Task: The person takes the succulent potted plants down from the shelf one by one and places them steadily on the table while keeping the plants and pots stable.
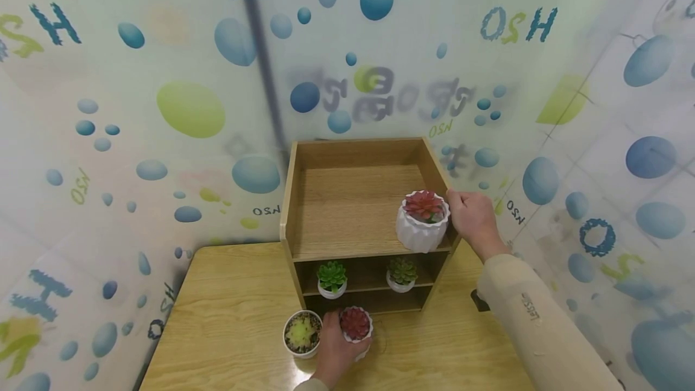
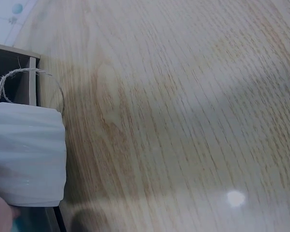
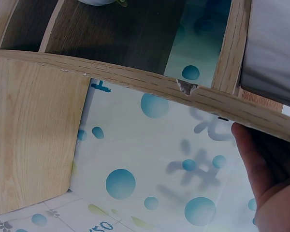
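Note:
My left hand (image 1: 334, 352) grips a white ribbed pot (image 2: 29, 154) with a red succulent (image 1: 356, 323), low in front of the wooden shelf (image 1: 347, 257). A loop of twine (image 2: 29, 71) hangs beside that pot. Left of this hand stands a round white pot with a yellow-green cactus (image 1: 302, 332). My right hand (image 1: 475, 219) holds the shelf's right side panel (image 3: 135, 77), thumb against its outer face; the other fingers are mostly hidden. Just inside the panel, a larger white pot (image 1: 420, 231) with a red succulent sits on the top level.
On the middle level stand a small pot with a bright green succulent (image 1: 332, 276) and another with a darker green one (image 1: 402, 271). The shelf stands on a wood-grain table (image 1: 228, 318) against bubble-printed curtains (image 1: 190, 107). A small black object (image 1: 480, 300) lies right of the shelf.

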The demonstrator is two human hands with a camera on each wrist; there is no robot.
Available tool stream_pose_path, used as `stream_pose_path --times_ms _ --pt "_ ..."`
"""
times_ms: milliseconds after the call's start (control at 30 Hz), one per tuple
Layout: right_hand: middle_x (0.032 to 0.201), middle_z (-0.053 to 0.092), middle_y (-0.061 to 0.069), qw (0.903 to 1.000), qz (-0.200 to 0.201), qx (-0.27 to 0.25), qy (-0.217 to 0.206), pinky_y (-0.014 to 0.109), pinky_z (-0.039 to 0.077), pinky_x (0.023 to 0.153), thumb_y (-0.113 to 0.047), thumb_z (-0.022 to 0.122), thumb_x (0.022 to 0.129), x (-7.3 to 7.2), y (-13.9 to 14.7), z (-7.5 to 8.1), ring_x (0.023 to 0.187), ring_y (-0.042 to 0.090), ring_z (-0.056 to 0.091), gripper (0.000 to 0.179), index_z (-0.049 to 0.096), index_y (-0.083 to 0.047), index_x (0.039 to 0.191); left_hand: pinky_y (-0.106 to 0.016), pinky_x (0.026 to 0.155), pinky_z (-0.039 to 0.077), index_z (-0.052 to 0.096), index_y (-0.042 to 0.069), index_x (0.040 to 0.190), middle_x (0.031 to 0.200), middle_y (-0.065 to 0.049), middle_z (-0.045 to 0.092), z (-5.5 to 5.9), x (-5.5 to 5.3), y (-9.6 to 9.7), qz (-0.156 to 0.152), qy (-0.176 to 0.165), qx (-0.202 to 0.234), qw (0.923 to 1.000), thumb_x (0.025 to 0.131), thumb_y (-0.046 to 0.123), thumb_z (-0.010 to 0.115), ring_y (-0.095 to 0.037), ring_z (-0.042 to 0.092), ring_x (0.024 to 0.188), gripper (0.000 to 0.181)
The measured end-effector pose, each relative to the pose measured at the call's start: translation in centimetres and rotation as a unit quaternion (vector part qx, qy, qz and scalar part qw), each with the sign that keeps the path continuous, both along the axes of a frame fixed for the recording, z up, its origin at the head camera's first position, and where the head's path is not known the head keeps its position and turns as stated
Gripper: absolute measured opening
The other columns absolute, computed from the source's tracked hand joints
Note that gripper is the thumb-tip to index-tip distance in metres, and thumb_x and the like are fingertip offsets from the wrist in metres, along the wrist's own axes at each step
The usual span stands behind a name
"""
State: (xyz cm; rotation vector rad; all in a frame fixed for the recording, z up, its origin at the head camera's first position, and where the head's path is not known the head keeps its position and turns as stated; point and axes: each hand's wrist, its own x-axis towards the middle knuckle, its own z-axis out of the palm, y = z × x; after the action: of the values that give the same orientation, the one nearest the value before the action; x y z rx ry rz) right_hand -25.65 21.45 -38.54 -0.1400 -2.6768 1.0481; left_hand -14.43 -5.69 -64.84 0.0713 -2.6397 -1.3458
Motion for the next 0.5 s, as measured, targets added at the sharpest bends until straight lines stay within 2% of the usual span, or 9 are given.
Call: stream_pose_path --times_ms 267,500 --pt "0.053 0.038 0.0 1.0 0.005 -0.002 0.007 0.031 0.032 0.051 -0.033 0.04 0.109 0.0 0.1 0.0 0.055 0.022 0.041 0.057 0.043 -0.011 0.056 -0.051 0.093 0.057 0.059 -0.004 0.115 0.104 -0.011 0.057 -1.0 -0.1 0.0 -0.006 0.021 -0.022 0.9995 0.054 0.026 0.101 -0.03 0.063 0.1 0.079" --pt "0.052 0.037 -0.001 0.9999 0.007 0.0 0.013 0.032 0.032 0.051 -0.032 0.04 0.109 0.0 0.1 -0.1 0.055 0.022 0.04 0.058 0.042 -0.012 0.055 -0.051 0.093 0.057 0.059 -0.004 0.114 0.105 -0.012 0.058 -1.5 -0.1 0.0 0.001 0.023 -0.022 0.9995 0.053 0.025 0.101 -0.032 0.064 0.1 0.079"
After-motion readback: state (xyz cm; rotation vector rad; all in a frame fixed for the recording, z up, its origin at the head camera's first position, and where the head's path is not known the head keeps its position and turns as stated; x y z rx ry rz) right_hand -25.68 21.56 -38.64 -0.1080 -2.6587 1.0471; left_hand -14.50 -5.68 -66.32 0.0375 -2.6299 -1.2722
